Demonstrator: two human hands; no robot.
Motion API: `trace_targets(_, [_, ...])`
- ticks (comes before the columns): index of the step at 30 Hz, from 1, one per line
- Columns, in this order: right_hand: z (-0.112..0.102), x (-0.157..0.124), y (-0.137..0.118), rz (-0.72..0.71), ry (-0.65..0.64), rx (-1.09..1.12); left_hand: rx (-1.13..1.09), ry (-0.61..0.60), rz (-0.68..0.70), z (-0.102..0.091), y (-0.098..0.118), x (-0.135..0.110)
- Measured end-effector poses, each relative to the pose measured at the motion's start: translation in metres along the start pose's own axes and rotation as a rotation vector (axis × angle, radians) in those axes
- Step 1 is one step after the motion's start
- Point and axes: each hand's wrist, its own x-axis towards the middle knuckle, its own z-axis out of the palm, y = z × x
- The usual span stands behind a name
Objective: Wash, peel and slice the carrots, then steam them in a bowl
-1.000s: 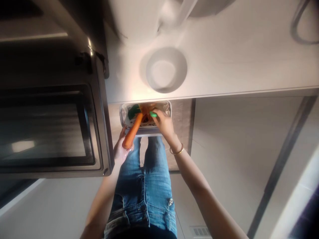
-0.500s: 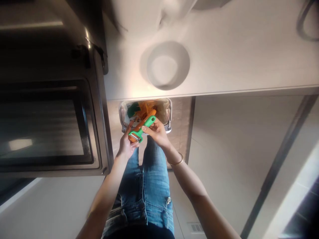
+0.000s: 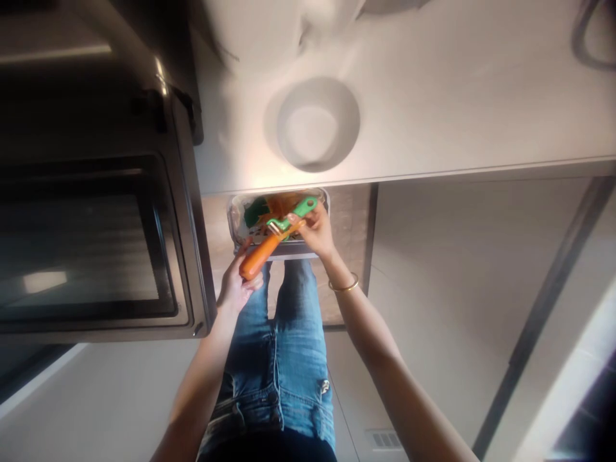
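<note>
An orange carrot [image 3: 260, 256] slants up and to the right, its thick end held by my left hand [image 3: 239, 282]. Closed around the handle of a green vegetable peeler [image 3: 302, 208] is my right hand [image 3: 316, 230]. The peeler's metal blade lies along the carrot, near the middle of its length. Both are above a waste bin [image 3: 231, 221] lined with a bag, in which orange peelings [image 3: 282, 204] and something dark green show. The carrot's far end is partly hidden by the peeler and my right fingers.
A grey-white bowl [image 3: 318, 125] stands on the pale counter [image 3: 457, 96], near its front edge, beyond the bin. An oven-like appliance [image 3: 187, 224] with a dark glass door takes up the left. Pale cabinet fronts [image 3: 447, 256] are to the right. A dark cable-like loop [image 3: 584, 38] lies at the far right.
My right hand with the peeler has moved up and to the right along the carrot, away from its thick end. My left hand has shifted slightly left and still holds the carrot.
</note>
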Motion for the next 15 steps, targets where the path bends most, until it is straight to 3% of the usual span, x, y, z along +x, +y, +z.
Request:
trace_targets(4, [-0.017, 0.011, 0.014, -0.15, 0.071, -0.311, 0.002, -0.004, 0.045, -0.015, 0.008, -0.004])
trace_targets(9, [-0.027, 0.001, 0.022, -0.357, -0.079, -0.74, -0.026, -0.008, 0.065, -0.02, 0.01, -0.001])
trace_targets(12, [-0.028, -0.01, 0.023, -0.399, -0.051, -0.803, -0.067, -0.015, 0.067, -0.018, 0.004, 0.005])
trace_targets(15, [-0.025, -0.02, 0.017, -0.384, 0.076, -0.742, -0.071, -0.024, 0.086, -0.015, -0.001, 0.01])
